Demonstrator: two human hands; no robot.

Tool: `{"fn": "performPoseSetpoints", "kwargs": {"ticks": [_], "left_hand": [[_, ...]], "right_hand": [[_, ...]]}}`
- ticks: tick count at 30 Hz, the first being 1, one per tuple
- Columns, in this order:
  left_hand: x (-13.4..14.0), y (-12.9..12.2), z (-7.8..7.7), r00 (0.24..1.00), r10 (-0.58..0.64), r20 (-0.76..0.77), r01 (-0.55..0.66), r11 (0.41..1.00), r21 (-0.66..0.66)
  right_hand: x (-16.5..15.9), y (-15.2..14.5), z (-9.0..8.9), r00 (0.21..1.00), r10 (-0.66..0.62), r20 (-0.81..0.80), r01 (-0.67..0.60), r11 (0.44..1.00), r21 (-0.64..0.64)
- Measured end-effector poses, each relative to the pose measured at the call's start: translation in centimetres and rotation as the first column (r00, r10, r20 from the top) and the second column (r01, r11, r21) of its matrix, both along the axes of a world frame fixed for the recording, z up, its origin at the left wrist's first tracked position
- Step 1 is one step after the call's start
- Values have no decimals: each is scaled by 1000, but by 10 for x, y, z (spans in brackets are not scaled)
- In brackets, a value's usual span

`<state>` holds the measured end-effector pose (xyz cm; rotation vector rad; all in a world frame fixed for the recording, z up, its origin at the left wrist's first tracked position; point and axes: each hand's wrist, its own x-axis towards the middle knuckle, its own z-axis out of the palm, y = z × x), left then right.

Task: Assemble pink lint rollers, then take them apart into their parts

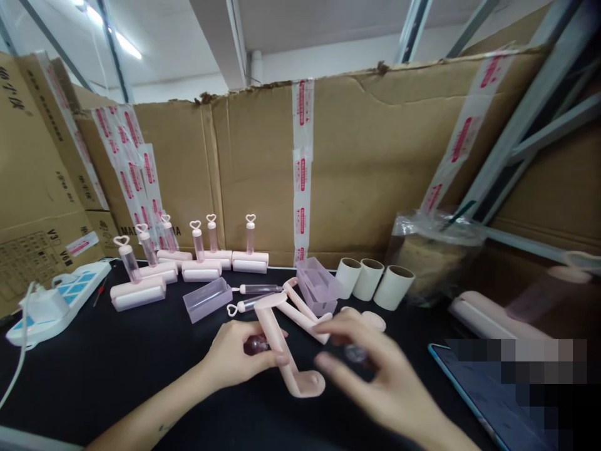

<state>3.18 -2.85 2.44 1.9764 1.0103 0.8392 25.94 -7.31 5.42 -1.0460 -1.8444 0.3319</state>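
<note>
My left hand (237, 354) is closed around a pale pink lint roller frame (279, 341), held tilted with its rounded ends up and down. A clear pinkish handle part (256, 344) shows inside that hand's grip. Just right of the frame, my right hand (375, 369) is partly blurred, thumb and fingers apart. Something small and shiny shows beneath its fingers; I cannot tell whether the hand touches it. Behind the hands lie more pink frames (305, 319) and clear handles with heart-shaped loops (248, 305).
Assembled lint rollers (201, 270) stand at the back left, near a lilac cover (208, 300). More lilac covers (317, 285) and paper rolls (394, 288) stand behind my hands. A power strip (61, 300) is left; a bagged drink (432, 257) and a tablet (474, 388) are right.
</note>
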Motion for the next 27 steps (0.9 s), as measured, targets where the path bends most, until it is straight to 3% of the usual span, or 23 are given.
{"fn": "performPoseSetpoints", "kwargs": {"ticks": [2, 5, 11, 17, 20, 24, 27], "left_hand": [[4, -1, -2, 998, 21, -58, -18, 999, 51], [4, -2, -3, 990, 2, -144, 15, 993, 118], [-9, 6, -3, 969, 17, -248, 67, 942, 330], [-13, 27, -17, 830, 153, -537, 192, 825, 531], [-12, 35, -27, 801, 201, -564, 224, 773, 593], [-10, 41, -37, 806, 285, -518, 153, 746, 648], [-8, 46, -42, 817, 308, -488, 105, 752, 651]], "right_hand": [[-14, -1, -10, 976, 105, 191, -94, 993, -65], [-26, 1, -21, 942, 140, 304, -118, 989, -89], [-18, 9, -15, 913, -30, 406, 74, 993, -93], [-13, 20, -17, 776, -157, 611, 270, 958, -97], [-15, 27, -27, 710, -171, 683, 295, 953, -67], [-20, 33, -36, 619, -238, 748, 338, 941, 19], [-20, 28, -29, 710, -239, 662, 313, 950, 7]]}}
